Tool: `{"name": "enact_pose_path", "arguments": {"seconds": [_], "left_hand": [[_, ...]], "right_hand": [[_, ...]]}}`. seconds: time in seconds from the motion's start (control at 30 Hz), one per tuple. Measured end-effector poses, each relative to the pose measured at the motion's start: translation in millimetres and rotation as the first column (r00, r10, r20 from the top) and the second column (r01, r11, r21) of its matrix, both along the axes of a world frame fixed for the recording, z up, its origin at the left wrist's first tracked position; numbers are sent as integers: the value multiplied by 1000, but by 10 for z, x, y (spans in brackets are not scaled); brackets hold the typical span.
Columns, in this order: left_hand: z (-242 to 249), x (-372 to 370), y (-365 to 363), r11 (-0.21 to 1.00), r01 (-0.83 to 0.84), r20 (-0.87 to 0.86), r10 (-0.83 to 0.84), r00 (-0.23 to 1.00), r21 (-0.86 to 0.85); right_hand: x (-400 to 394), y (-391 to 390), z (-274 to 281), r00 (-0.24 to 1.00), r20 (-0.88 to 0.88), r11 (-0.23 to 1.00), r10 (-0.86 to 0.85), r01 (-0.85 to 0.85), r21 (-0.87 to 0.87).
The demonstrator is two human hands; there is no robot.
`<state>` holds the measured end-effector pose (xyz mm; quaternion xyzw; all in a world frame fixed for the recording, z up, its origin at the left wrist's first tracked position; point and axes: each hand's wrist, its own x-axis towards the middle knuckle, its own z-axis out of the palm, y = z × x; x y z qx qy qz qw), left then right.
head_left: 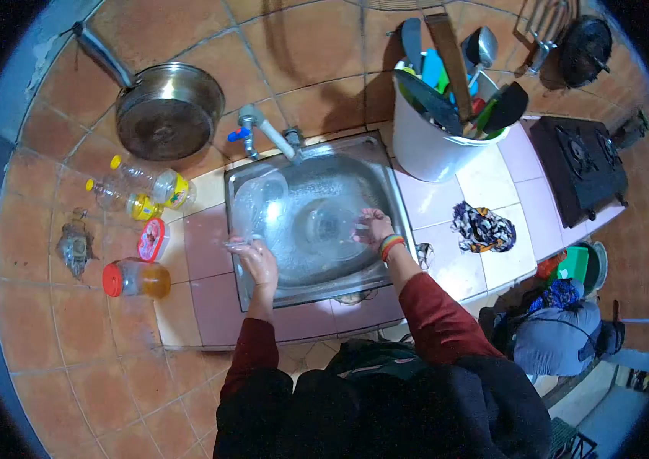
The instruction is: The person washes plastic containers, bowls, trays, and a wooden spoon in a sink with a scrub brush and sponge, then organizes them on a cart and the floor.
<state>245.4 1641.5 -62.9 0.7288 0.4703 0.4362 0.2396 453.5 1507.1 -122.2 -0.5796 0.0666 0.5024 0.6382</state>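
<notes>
A stainless steel sink [317, 294] lies in front of me. Inside its left side a clear plastic container [258, 200] leans tilted, and my left hand [258, 264] is closed at its lower edge. My right hand [376, 228], with a striped band on the wrist, grips the right side of a clear round plastic container [330, 228] over the basin. Its see-through walls make its exact shape hard to tell. The tap [267, 130] with a blue handle stands at the sink's back edge; I cannot make out running water.
A white bucket [424, 153] of utensils stands behind the sink on the right. A patterned cloth [484, 228] and a black stove [573, 168] are farther right. To the left are oil bottles [164, 187], a red-lidded jar [137, 279] and a hanging pan [167, 115].
</notes>
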Motion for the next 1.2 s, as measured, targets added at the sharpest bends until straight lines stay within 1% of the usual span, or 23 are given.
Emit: {"name": "enact_pose_path", "arguments": {"seconds": [0.03, 0.13, 0.17, 0.2, 0.23, 0.27, 0.3, 0.33, 0.37, 0.4, 0.43, 0.47, 0.5, 0.57, 0.63, 0.7, 0.8, 0.83, 0.97, 1.0, 1.03, 1.1, 1.2], "left_hand": [[-40, 4, 5, 999, -18, 23, 19, 1000, -30], [-128, 31, -130, 989, 137, 24, -136, 990, -48], [-180, 23, -137, 974, 221, 28, -220, 975, -53], [-1091, -143, 268, 955, 46, -52, -32, 998, 292], [-637, -18, -34, 970, 149, -16, -149, 989, 194], [-559, 40, -184, 966, 203, -84, -192, 978, 158], [-600, -11, -208, 960, 252, -160, -231, 960, 125], [-822, -88, -2, 588, 407, -541, 63, 839, 699], [-847, 90, -9, 556, 453, -535, -16, 845, 697], [-788, 232, -40, 950, 266, -340, -200, 919, 161], [-653, 420, -110, 846, 122, -115, -211, 971, -520], [-265, 680, -472, 683, 208, 269, -17, 963, -700], [25, 873, -909, 477, 362, 529, 281, 800, -801], [-14, 1020, -1289, 383, 486, 582, 191, 790, -785], [-16, 1226, -1772, 267, 601, 642, 101, 760, -754], [-35, 1408, -2345, -54, 717, 709, 115, 696, -695], [-53, 1582, -3759, -375, 636, 667, 60, 743, -675], [-95, 1581, -4144, -307, 696, 750, -106, 652, -649], [56, 1468, -5584, -575, 532, 766, -305, 566, -621], [153, 1403, -5959, -575, 496, 745, -354, 566, -651], [9, 1418, -6162, -593, 458, 745, -458, 484, -662], [67, 1319, -6808, -549, 366, 658, -588, 470, -752], [-81, 1193, -7609, -552, 275, 616, -731, 295, -787]], "right_hand": [[38, -136, 137, 997, -76, 994, 9, -1, 111], [-32, -564, 356, 945, 269, 935, -185, 85, 345], [-78, -709, 268, 770, 615, 971, -170, 26, 236], [-194, -959, 698, 284, 913, 956, 294, -71, -286], [-240, -1117, 557, -72, 986, 976, 149, -147, -159], [-266, -1273, 619, -275, 949, 922, 158, -304, -241], [-391, -1421, 851, -421, 888, 930, 185, -218, -297], [-472, -1549, 873, -440, 878, 948, 186, -153, -278], [-499, -1711, 868, -461, 868, 961, 185, -99, -257], [-537, -1900, 810, -451, 864, 965, 222, -23, -260], [-552, -2071, 710, -411, 853, 925, 322, -57, -376], [-511, -2252, 668, -373, 833, 873, 409, -107, -476], [-554, -2556, 809, -373, 826, 887, 423, -18, -462], [-637, -3126, 832, -356, 891, 955, 284, 193, -227], [-789, -3848, 962, -291, 922, 940, 255, 298, -166], [-1009, -4531, 915, -267, 934, 901, 237, 419, -109], [-1666, -5697, 659, -152, 959, 790, 241, 605, -103], [-1850, -5951, 631, -70, 959, 708, 273, 689, -152], [-2435, -6845, 561, 162, 936, 417, 312, 862, -288], [-2557, -7038, 506, 169, 939, 399, 300, 871, -285], [-2652, -7245, 438, 218, 935, 300, 278, 905, -301], [-2825, -7634, 348, 294, 927, 117, 233, 938, -327], [-3119, -8162, 340, 354, 925, -110, 138, 934, -341]]}}
